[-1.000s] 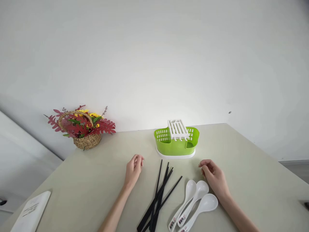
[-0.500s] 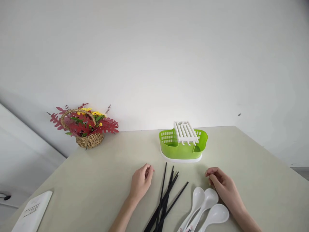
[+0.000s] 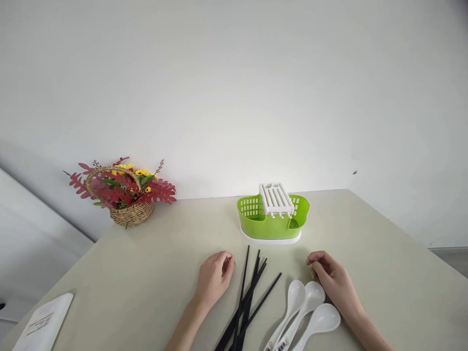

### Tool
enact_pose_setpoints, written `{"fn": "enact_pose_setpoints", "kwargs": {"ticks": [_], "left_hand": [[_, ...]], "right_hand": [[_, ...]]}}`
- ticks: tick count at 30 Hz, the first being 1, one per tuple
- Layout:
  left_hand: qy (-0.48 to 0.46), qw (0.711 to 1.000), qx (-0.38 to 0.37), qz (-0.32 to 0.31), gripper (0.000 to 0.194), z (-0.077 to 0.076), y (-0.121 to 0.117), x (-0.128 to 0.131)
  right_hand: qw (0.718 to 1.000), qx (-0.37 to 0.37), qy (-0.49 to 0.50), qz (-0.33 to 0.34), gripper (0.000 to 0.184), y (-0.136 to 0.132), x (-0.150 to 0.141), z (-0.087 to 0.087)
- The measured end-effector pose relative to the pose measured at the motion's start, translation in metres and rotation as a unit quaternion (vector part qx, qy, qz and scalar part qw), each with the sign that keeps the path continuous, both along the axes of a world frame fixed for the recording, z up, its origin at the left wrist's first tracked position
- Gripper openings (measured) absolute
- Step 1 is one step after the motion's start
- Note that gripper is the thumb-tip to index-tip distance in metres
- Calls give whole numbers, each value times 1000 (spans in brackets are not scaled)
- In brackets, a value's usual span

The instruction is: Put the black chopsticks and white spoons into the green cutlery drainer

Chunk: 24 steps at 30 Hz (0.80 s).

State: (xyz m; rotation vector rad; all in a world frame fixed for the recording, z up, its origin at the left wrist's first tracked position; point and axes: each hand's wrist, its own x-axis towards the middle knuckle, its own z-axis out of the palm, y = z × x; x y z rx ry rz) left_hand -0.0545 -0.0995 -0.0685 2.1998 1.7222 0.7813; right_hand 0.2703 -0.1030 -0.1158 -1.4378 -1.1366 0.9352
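My left hand (image 3: 215, 276) rests on the beige table (image 3: 153, 273) with its fingers curled loosely and nothing in them, just left of several black chopsticks (image 3: 248, 297) lying in a loose bundle. My right hand (image 3: 333, 279) also lies on the table with fingers curled in and holds nothing; it sits right beside three white spoons (image 3: 307, 312), touching or nearly touching the nearest bowl. Beyond both hands stands a green cutlery holder (image 3: 272, 219) on a white base, with a white slotted insert (image 3: 276, 199) on top.
A wicker basket of red and yellow artificial flowers (image 3: 122, 192) stands at the table's back left, by the white wall. A white printed sheet or booklet (image 3: 44, 324) lies at the front left corner. The table's right edge runs diagonally at the right.
My left hand has drifted closer to the chopsticks and curled a little more. The right hand has barely moved. The view has shifted slightly.
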Motion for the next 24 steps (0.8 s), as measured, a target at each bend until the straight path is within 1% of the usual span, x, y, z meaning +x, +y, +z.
{"fn": "enact_pose_setpoints", "kwargs": {"ticks": [4,10,14,24], "left_hand": [[9,1000,4,-3,28,-2,1,-1],[17,1000,2,-7,26,-3,2,-3],[20,1000,6,-5,26,-2,1,-2],[23,1000,2,-8,25,-3,2,-3]], "right_hand": [[1000,-7,-1,5,15,1,0,-2],[1000,1,-6,17,14,1,0,-6],[1000,2,-14,25,13,1,0,-6],[1000,1,-9,19,13,1,1,-6]]}}
